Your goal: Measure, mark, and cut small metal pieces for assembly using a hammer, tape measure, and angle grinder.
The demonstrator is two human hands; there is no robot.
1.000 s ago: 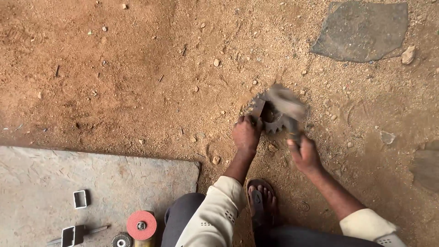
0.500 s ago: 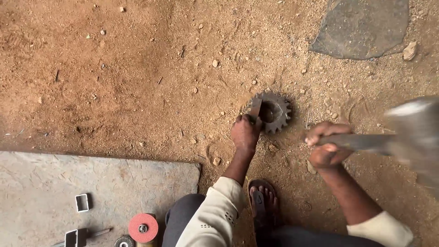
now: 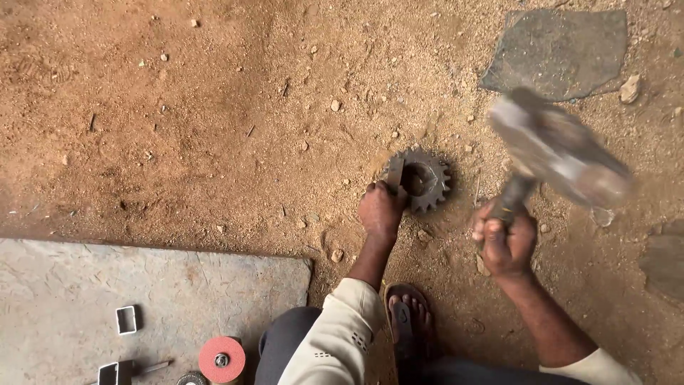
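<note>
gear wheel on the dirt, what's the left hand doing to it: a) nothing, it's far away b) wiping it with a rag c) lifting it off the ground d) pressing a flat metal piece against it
d, the left hand holds a flat metal piece upright on the gear wheel, which lies flat on the dirt ground, while the right hand raises a hammer.

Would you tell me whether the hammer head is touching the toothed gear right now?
Apart. The head view shows the blurred hammer head raised right of the toothed gear, bare dirt between them; the right hand grips its handle.
</note>
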